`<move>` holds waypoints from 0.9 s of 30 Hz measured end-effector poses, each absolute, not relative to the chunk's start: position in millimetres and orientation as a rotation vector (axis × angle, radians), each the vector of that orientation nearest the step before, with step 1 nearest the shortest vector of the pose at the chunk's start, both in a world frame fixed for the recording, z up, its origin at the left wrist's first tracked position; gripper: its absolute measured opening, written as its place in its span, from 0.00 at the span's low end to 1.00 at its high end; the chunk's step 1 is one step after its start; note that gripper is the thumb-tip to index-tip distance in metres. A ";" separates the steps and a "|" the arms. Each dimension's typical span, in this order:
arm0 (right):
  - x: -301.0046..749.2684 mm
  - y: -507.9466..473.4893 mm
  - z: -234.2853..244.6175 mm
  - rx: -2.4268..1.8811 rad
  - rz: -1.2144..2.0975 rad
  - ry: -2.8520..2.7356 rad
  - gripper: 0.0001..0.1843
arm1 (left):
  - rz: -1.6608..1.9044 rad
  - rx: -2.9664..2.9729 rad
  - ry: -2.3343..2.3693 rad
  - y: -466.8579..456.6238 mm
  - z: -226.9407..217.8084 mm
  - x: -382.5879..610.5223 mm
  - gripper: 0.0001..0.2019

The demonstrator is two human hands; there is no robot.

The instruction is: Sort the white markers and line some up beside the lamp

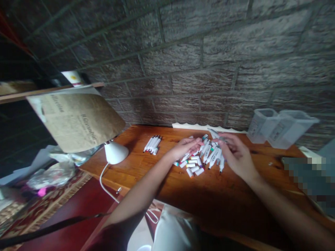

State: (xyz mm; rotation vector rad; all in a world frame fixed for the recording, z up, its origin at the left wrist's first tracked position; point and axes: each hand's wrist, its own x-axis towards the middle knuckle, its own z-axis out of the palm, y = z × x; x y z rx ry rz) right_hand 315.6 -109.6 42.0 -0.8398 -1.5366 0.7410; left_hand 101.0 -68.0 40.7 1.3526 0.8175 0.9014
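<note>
On the wooden table lies a pile of white markers, with several loose caps at its near left, some with coloured ends. My left hand is over the left side of the pile, its fingers drawn together; whatever is between them is too small to make out. My right hand is at the pile's right side, closed around a pale marker that points up and left and looks blurred. Apart from the pile, a row of white markers lies side by side to the left.
A lamp with a newsprint shade stands at the table's left end, its cord hanging over the edge. Two clear plastic containers stand at the back right. A white wavy strip lies along the brick wall. A pixelated dark object is at right.
</note>
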 end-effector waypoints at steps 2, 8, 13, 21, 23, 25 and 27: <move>310.1 -116.5 37.1 -0.866 0.622 -1.797 0.15 | 0.885 1.218 0.703 -73.1 44.9 104.4 0.27; 300.1 -124.0 34.0 -0.770 0.459 -2.093 0.17 | 0.902 0.972 0.586 -75.8 50.6 105.8 0.18; 302.6 -119.9 33.5 -0.827 0.573 -1.954 0.23 | 0.935 0.874 0.538 -72.5 49.6 102.2 0.13; 304.8 -112.1 21.9 -0.980 0.626 -1.892 0.25 | 0.928 0.909 0.559 -75.9 52.8 101.5 0.15; 305.0 -112.6 21.6 -0.983 0.634 -1.894 0.24 | 0.957 0.945 0.573 -74.7 54.0 98.7 0.17; 305.0 -113.2 21.6 -0.991 0.638 -1.893 0.23 | 1.009 0.985 0.596 -72.4 55.0 94.4 0.19; 304.9 -113.3 21.1 -1.006 0.634 -1.895 0.22 | 1.054 1.018 0.621 -69.4 55.4 89.6 0.20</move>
